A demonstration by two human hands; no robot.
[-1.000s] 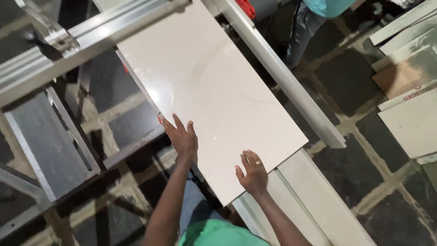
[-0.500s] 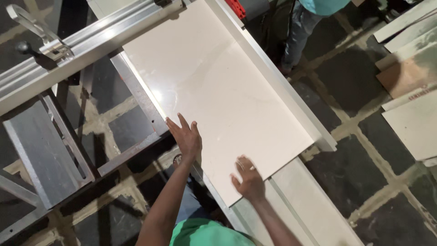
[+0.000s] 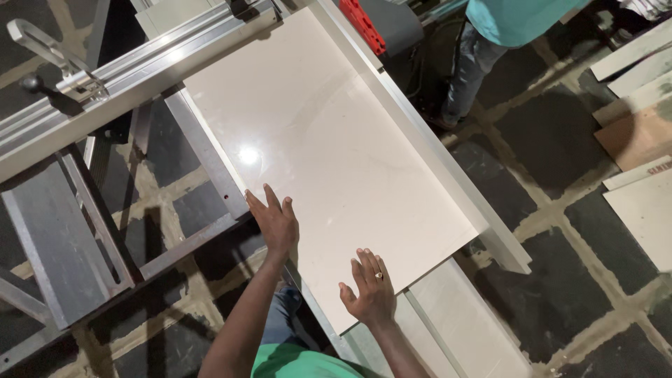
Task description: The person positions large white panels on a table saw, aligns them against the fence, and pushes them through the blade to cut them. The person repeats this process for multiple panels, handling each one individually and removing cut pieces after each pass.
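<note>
A large glossy cream tile (image 3: pixel 329 161) lies flat on a metal tile-cutter frame. My left hand (image 3: pixel 274 221) rests flat on the tile's near left edge, fingers spread. My right hand (image 3: pixel 371 287), with a ring on one finger, presses flat on the tile's near end. Neither hand grips anything. A long white guide rail (image 3: pixel 434 150) runs along the tile's right side, and a silver cutting rail (image 3: pixel 126 77) crosses its far end.
A cutter handle (image 3: pixel 42 45) sticks up at the far left. Another person in a teal shirt and jeans (image 3: pixel 483 49) stands beyond the machine. Spare tiles and cardboard (image 3: pixel 640 133) lie on the dark paved floor at right. A red part (image 3: pixel 362 24) sits near the rail.
The tile has slid further away under the cutting rail, with both my hands flat on its near end moving along with it.
</note>
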